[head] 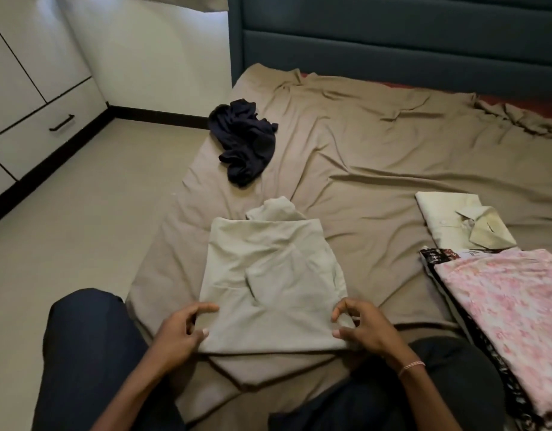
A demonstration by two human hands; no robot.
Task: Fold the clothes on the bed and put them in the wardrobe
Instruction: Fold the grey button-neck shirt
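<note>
We find the pale green garment (268, 269) lying flat on the bed (377, 144), directly in front of the person, its sides already turned in to form a narrow panel. Its long axis runs straight away from the person toward the headboard (393, 42). The near short edge lies crosswise between the two hands, and the far end, with a bunched portion protruding, points ahead. The left hand (181, 328) pinches the near left corner between thumb and curled fingers, and the right hand (361, 328) pinches the near right corner likewise. Both grips are closed on cloth, one per corner, and neither hand is the nearer, since the garment sits evenly between them. In our judgement the step in hand is the lengthwise fold, and it turns on this alignment: the held edge must travel forward along the long axis with both corners moving together, or the panel will skew. The dark navy garment (243, 141) lies crumpled farther up the bed, left of that axis and well apart from the hands. A folded cream shirt (461, 225) and a folded pink floral cloth (501, 306) lie to the right, the latter over a black-and-white patterned cloth (436, 259). The wardrobe (25, 88) stands off the bed to the left, on the left hand's side, its fronts shut.
</note>
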